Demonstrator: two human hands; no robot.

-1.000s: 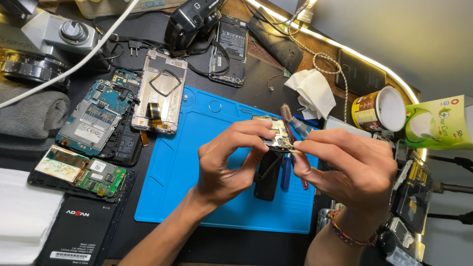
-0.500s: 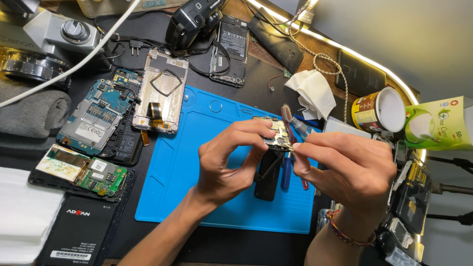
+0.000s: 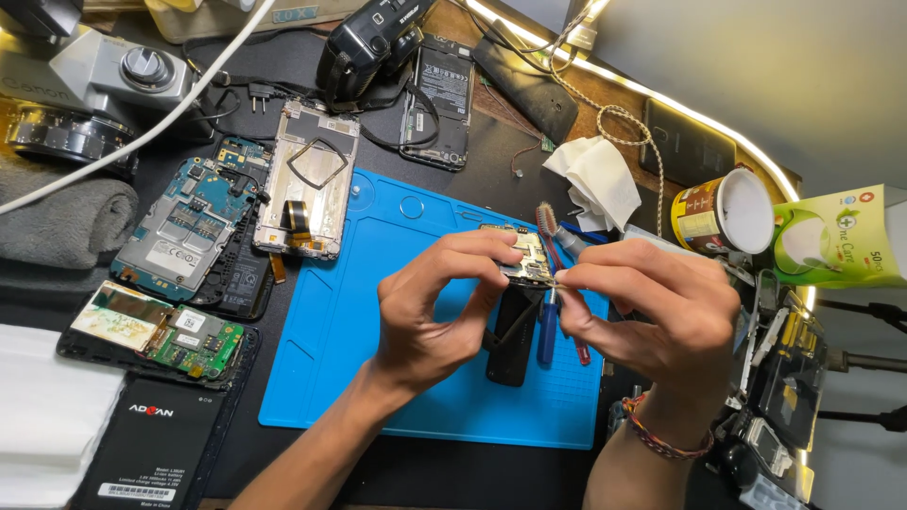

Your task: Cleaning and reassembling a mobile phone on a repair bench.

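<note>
blue mat (image 3: 378, 312) lies under both hands, left hand (image 3: 430, 312) pinching the small circuit board (image 3: 520, 257) above it, right hand (image 3: 652, 316) closed on a fine tool at its edge; a slip could scratch the board.

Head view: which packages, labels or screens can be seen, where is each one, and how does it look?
Green and white box: far right, lying down.
Brown and yellow cup: beside the box, tipped, white inside.
Black battery: bottom left, flat, white label.
Small screen: left, rectangular, yellowish, on an opened phone.
</note>
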